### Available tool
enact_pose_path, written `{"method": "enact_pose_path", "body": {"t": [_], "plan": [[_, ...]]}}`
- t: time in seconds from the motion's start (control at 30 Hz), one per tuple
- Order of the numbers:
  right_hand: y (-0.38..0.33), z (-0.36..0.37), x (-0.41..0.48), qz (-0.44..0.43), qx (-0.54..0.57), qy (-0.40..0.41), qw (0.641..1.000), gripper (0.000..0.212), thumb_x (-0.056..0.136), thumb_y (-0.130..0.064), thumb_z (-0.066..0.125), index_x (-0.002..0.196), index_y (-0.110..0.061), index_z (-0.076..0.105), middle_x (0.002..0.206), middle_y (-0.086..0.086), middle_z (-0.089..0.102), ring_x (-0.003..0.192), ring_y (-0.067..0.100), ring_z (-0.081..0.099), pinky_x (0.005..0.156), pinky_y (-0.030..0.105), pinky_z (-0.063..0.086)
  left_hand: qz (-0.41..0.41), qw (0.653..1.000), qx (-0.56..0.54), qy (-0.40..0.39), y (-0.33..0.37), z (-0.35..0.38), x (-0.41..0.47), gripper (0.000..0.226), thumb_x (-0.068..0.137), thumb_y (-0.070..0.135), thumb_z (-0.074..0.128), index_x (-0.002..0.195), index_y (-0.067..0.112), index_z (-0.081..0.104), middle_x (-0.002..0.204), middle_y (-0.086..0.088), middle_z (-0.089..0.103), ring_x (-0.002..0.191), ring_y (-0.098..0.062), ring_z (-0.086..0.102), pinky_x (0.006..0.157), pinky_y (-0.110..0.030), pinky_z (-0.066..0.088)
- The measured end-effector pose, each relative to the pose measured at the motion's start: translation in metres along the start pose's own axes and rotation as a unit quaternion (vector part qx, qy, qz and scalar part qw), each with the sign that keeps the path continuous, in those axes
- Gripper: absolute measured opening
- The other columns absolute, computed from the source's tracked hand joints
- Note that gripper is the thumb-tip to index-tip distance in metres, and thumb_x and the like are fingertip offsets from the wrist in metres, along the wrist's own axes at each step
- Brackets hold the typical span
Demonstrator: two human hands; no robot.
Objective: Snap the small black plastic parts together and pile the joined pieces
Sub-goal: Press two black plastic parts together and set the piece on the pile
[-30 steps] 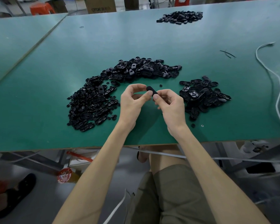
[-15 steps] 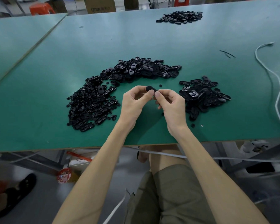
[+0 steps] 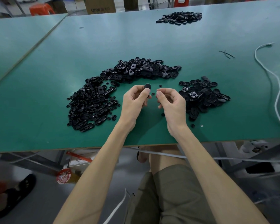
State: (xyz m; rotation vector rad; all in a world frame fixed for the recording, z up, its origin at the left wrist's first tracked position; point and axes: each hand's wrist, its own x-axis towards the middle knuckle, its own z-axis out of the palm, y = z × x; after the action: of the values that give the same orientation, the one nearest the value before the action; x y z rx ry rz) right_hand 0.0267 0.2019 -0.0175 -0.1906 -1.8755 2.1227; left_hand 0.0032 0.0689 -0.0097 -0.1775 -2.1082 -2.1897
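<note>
My left hand pinches a small black oval plastic piece between thumb and fingers, above the green table. My right hand hovers just right of it with fingers curled and nothing visible in them. A long curved heap of loose black parts lies to the left and behind the hands. A smaller pile of oval black pieces lies to the right of my right hand.
Another pile of black parts sits far back on the table. A white cable runs along the right side. A few stray small parts lie near the front edge. Boxes and an orange stool stand beyond the table.
Both hands pinched the black piece together before. Now my right hand has let go and moved slightly right, leaving the piece in my left hand.
</note>
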Motion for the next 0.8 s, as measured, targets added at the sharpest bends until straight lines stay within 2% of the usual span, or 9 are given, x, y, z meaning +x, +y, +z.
{"method": "enact_pose_path", "body": {"t": [0.2, 0.3, 0.43, 0.6, 0.8], "plan": [[-0.0013, -0.0005, -0.0002, -0.003, 0.002, 0.01, 1.0, 0.005, 0.099, -0.016, 0.07, 0.1, -0.019, 0.074, 0.091, -0.005, 0.076, 0.08, 0.003, 0.066, 0.073, 0.022, 0.053, 0.017, 0.997, 0.024, -0.074, 0.0012, 0.0022, -0.0024, 0.007, 0.099, 0.009, 0.067, 0.103, 0.008, 0.072, 0.083, 0.005, 0.074, 0.065, -0.004, 0.06, 0.066, -0.015, 0.048], [-0.0022, 0.0001, -0.0011, 0.001, 0.006, 0.009, 1.0, 0.006, 0.1, -0.017, 0.069, 0.097, -0.02, 0.074, 0.087, -0.007, 0.075, 0.075, 0.003, 0.063, 0.073, 0.024, 0.051, 0.018, 0.997, 0.022, -0.074, 0.0009, 0.0016, -0.0026, 0.007, 0.098, 0.009, 0.068, 0.101, 0.013, 0.074, 0.083, 0.008, 0.076, 0.068, 0.0, 0.063, 0.067, -0.015, 0.048], [-0.0042, 0.0008, -0.0018, 0.002, 0.019, 0.007, 1.0, 0.008, 0.1, -0.018, 0.069, 0.095, -0.018, 0.075, 0.085, -0.005, 0.075, 0.078, 0.008, 0.066, 0.072, 0.025, 0.052, 0.018, 0.997, 0.025, -0.075, 0.0006, 0.0012, -0.0026, 0.007, 0.097, 0.011, 0.069, 0.099, 0.015, 0.074, 0.081, 0.008, 0.076, 0.068, 0.001, 0.064, 0.067, -0.015, 0.048], [-0.005, 0.0019, -0.0031, -0.015, -0.001, 0.002, 1.0, 0.009, 0.101, -0.017, 0.067, 0.094, -0.02, 0.073, 0.082, -0.01, 0.074, 0.076, 0.005, 0.067, 0.069, 0.023, 0.053, 0.015, 0.997, 0.028, -0.069, 0.001, 0.0001, -0.0025, 0.006, 0.097, 0.012, 0.07, 0.099, 0.013, 0.075, 0.082, 0.007, 0.075, 0.068, 0.0, 0.062, 0.064, -0.012, 0.046], [-0.0055, 0.0004, -0.0031, -0.009, 0.009, 0.011, 1.0, 0.008, 0.101, -0.016, 0.067, 0.095, -0.021, 0.072, 0.086, -0.005, 0.074, 0.077, 0.006, 0.067, 0.069, 0.024, 0.053, 0.01, 0.996, 0.045, -0.072, 0.0003, 0.0012, -0.0022, 0.009, 0.098, 0.009, 0.066, 0.103, 0.009, 0.074, 0.083, 0.007, 0.075, 0.064, -0.002, 0.06, 0.06, -0.01, 0.043]]}}
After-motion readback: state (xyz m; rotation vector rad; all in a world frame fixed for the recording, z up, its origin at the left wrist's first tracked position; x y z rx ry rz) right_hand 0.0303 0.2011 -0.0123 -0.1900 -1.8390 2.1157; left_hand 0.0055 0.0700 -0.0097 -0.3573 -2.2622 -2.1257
